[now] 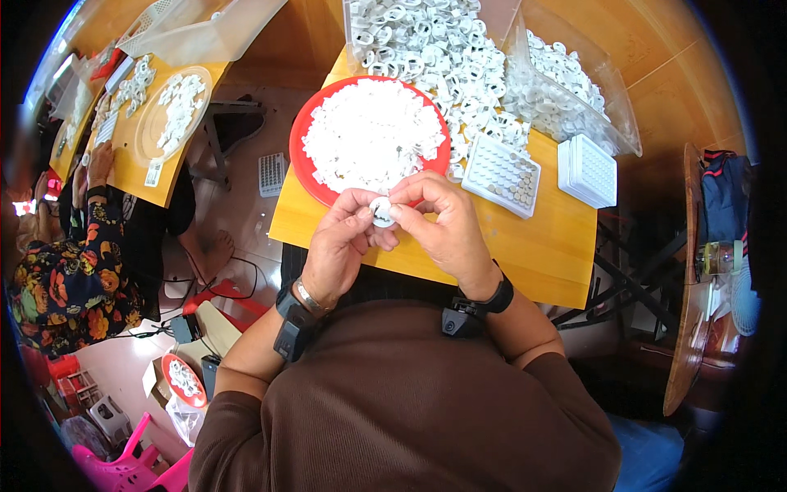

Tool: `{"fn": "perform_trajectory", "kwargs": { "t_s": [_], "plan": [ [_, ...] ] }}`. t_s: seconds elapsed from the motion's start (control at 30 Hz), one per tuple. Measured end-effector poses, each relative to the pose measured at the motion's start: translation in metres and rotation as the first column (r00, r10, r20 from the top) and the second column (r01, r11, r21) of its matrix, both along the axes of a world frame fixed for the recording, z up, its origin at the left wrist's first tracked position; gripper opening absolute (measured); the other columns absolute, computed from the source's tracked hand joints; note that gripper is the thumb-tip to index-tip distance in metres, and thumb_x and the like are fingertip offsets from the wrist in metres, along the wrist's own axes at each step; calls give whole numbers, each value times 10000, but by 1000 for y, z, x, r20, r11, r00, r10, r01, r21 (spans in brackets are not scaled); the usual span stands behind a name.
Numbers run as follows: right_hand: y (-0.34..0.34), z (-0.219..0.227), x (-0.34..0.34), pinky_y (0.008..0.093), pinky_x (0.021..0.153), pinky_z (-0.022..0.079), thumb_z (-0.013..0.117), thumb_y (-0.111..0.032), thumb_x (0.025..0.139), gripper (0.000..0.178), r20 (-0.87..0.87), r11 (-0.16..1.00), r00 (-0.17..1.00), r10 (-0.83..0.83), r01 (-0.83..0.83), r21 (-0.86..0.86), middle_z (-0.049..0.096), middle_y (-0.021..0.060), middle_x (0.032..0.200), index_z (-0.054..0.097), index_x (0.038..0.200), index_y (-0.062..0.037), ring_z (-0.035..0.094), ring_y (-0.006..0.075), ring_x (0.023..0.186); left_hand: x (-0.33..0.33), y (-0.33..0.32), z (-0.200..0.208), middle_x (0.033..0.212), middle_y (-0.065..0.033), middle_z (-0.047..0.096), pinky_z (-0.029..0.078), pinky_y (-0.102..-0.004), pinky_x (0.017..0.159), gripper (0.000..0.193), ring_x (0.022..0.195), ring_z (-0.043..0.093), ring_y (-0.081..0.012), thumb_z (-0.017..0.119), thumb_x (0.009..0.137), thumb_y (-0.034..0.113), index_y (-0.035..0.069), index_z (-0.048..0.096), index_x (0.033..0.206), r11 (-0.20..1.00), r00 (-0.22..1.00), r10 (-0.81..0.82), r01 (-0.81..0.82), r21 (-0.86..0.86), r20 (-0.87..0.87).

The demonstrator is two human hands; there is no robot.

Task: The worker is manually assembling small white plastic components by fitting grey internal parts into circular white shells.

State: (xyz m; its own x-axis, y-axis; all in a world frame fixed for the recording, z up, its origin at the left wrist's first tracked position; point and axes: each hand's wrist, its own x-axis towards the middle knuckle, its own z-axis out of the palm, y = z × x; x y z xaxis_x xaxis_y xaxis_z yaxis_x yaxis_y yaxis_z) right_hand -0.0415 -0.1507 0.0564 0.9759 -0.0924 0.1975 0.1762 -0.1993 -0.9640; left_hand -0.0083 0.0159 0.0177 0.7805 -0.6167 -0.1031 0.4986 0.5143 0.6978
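Between my two hands, just in front of the red plate, is a small round white plastic part (381, 211) with a dark slot in it. My left hand (338, 246) pinches it from the left, fingers curled behind. From the other side, the thumb and fingertips of my right hand (443, 225) close on its edge. Beyond them lies the red plate (299, 139), heaped with small white plastic pieces (369, 135). To its right sits a white tray (502, 176) with small round discs in some of its pockets.
A stack of white trays (588, 170) stands at the table's right. White ring-shaped parts (426, 41) pile up at the back, beside a clear bin (566, 82) of more. At the left, a person in a flowered top (74, 279) works at another yellow table (152, 184).
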Motion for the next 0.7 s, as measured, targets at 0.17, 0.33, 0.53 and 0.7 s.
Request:
{"fn": "perform_trajectory", "kwargs": {
  "t_s": [0.17, 0.33, 0.53, 0.7],
  "plan": [
    [-2, 1, -1, 252, 695, 516, 659, -4, 828, 37, -26, 998, 999, 24, -25, -51, 638, 72, 934, 634, 842, 20, 614, 115, 814, 0, 0, 0, 949, -103, 631, 501, -295, 764, 225, 813, 619, -166, 477, 982, 177, 6, 518, 1122, 1000, 1000, -2, 2, -4, -2],
    [-1, 0, -1, 300, 650, 513, 677, -15, 787, 52, 117, 984, 993, -12, 33, -177, 635, 94, 826, 633, 808, 4, 636, 215, 750, -1, -1, -1, 942, -101, 632, 503, -289, 754, 217, 805, 620, -162, 469, 986, 171, 8, 519, 1122, 1000, 1000, 12, -12, 21, 3],
    [-3, -1, -1, 329, 664, 496, 679, -18, 769, 54, 113, 972, 994, -7, 33, -231, 634, 101, 815, 636, 797, -3, 631, 257, 752, 0, -1, -3, 933, -100, 634, 505, -284, 739, 213, 793, 622, -160, 466, 988, 170, 8, 521, 1115, 1000, 1000, -1, 0, 20, 12],
    [-2, -3, 0, 330, 667, 494, 679, -18, 768, 54, 126, 976, 992, -11, 38, -215, 632, 97, 808, 639, 802, -7, 631, 259, 749, 1, -1, -3, 925, -100, 634, 507, -282, 735, 209, 785, 624, -161, 466, 988, 172, 10, 518, 1111, 1000, 1000, -22, 22, 0, 5]
  ]
}}
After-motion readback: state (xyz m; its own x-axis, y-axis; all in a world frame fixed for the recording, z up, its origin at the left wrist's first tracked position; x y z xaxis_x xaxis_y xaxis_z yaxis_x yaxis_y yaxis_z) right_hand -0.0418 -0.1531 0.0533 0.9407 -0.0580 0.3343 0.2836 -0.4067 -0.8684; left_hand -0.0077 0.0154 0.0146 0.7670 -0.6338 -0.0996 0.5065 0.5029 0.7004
